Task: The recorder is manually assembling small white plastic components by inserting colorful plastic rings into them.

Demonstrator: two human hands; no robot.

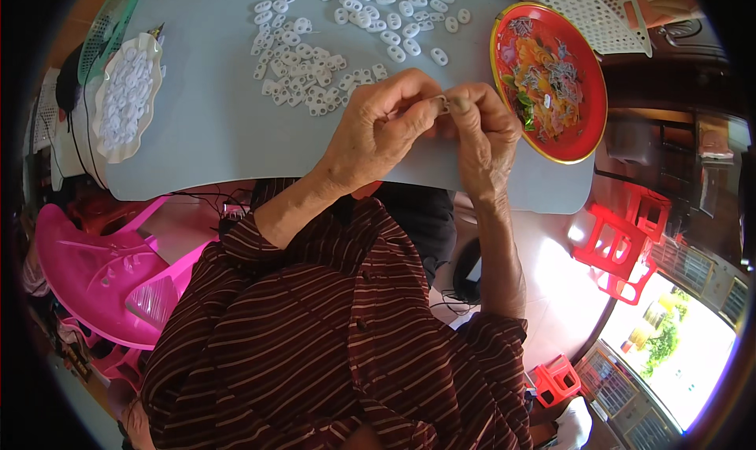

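My left hand [386, 123] and my right hand [484, 131] meet above the table's near side, fingertips touching. Both are closed in a pinch around something tiny and pale, mostly hidden by the fingers. Beyond my left hand lies a loose pile of small white plastic pieces with holes [303, 72]. A second spread of white oval two-holed pieces [394, 17] lies farther back. Close to my right hand sits a red round tray [591, 107] with a gold rim and a printed pattern, holding many small grey metal bits [563, 76].
The grey table [205, 135] carries a scalloped white dish [110, 152] of white pieces at left, near a green mesh basket [106, 29]. A white perforated basket [583, 9] stands at back right. A pink chair [87, 269] and red stools [610, 241] stand on the floor.
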